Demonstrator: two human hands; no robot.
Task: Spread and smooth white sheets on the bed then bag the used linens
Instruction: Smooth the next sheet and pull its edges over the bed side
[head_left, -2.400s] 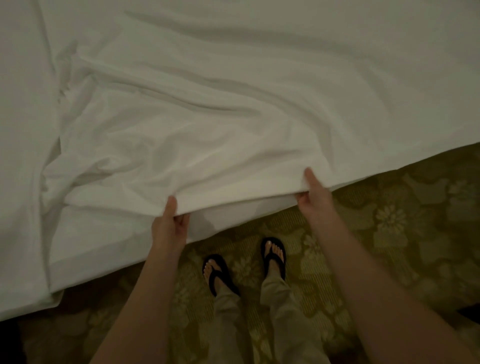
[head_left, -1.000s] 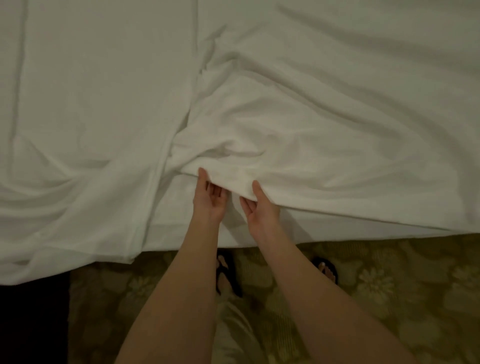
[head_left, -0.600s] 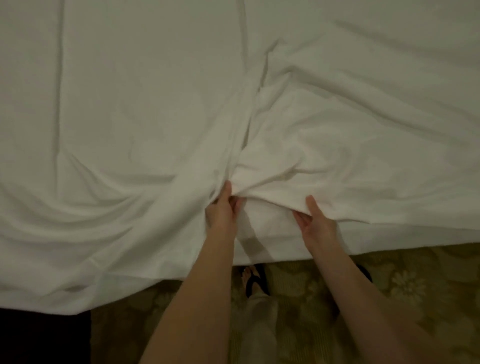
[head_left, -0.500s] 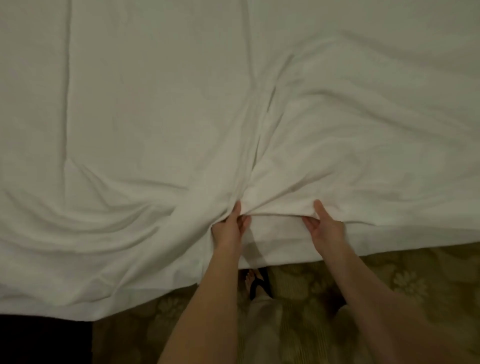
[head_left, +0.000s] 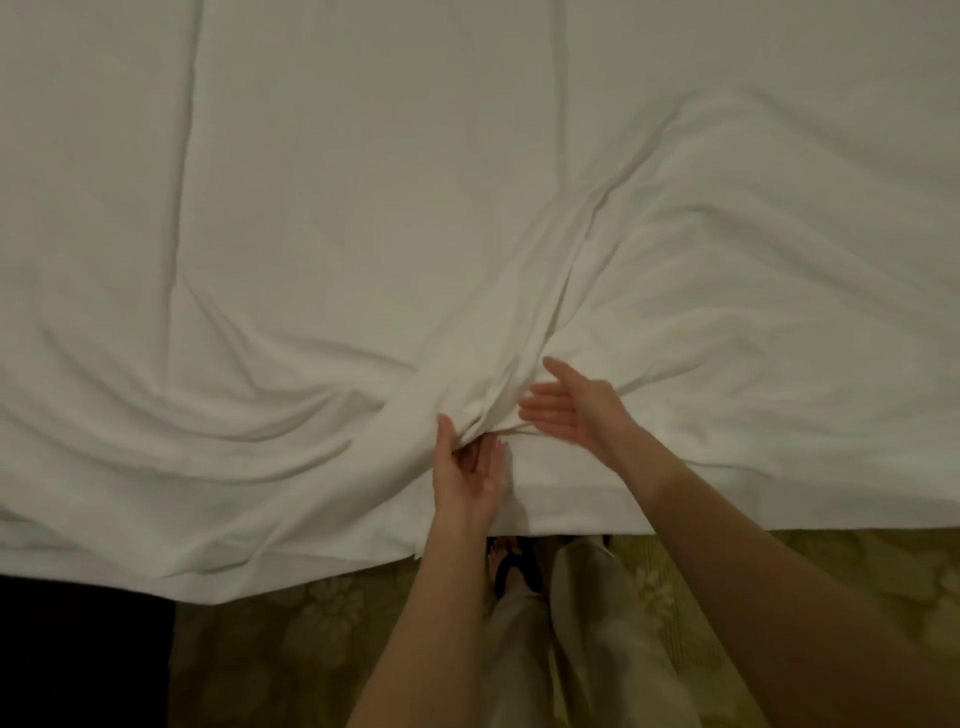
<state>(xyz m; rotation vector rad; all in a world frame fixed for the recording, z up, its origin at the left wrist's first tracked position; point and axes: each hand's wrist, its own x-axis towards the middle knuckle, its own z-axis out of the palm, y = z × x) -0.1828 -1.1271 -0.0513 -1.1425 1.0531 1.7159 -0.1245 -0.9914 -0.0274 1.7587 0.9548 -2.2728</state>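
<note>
A white sheet (head_left: 322, 249) covers the bed and hangs over its near edge, smooth at the far left and wrinkled toward me. A thick bunched fold (head_left: 524, 332) runs diagonally down to my hands. My left hand (head_left: 467, 467) pinches the bottom of that fold between thumb and fingers at the bed's edge. My right hand (head_left: 576, 410) hovers just right of the fold, palm showing and fingers straight, holding nothing. A lower sheet layer (head_left: 582, 504) shows beneath the lifted edge.
Patterned green-gold carpet (head_left: 857, 571) lies along the bed's near side. My legs and a black sandal (head_left: 511, 566) stand against the bed edge. A dark area (head_left: 78, 649) fills the bottom left corner.
My right hand let go of the sheet edge and opened beside the fold. My left hand kept its pinch on the bunched fold. The view shifted left along the bed.
</note>
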